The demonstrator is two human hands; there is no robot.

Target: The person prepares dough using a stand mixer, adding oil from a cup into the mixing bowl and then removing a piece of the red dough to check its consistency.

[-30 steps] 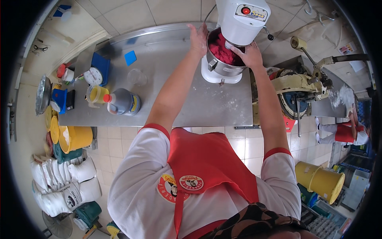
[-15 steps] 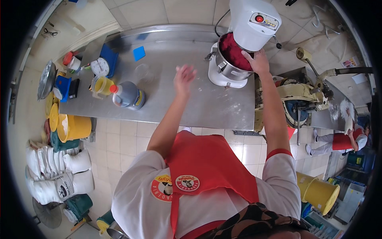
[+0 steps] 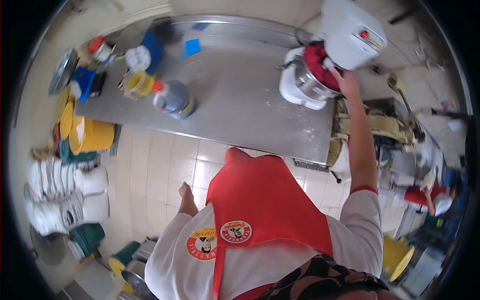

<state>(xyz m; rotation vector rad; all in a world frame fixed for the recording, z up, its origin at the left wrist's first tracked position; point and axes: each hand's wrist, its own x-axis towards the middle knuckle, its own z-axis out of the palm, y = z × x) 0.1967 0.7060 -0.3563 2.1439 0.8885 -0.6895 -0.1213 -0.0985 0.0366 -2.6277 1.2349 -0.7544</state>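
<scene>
My right hand (image 3: 348, 83) reaches to the near right rim of a white stand mixer's steel bowl (image 3: 309, 81). Its thumb stretches out over deep red dough (image 3: 316, 61), apart from the other fingers, and nothing shows in its grasp. The mixer head (image 3: 352, 37), with a red button, overhangs the bowl. Low beside my body, away from the table, is my left hand (image 3: 185, 190); it is small and blurred, so its fingers cannot be made out.
On the steel table (image 3: 235, 107) stand a dark jug with a red cap (image 3: 173, 100), a yellow measuring jug (image 3: 140, 83) and a blue scraper (image 3: 192, 47). Heavy machinery (image 3: 380, 127) adjoins its right end. White sacks (image 3: 65, 192) and a yellow tub (image 3: 92, 135) stand left; another person (image 3: 430, 195) is far right.
My left hand has dropped from above the table to beside my body. My right hand stays at the bowl, its thumb now further over the dough. The view has shifted, moving the table leftward-tilted.
</scene>
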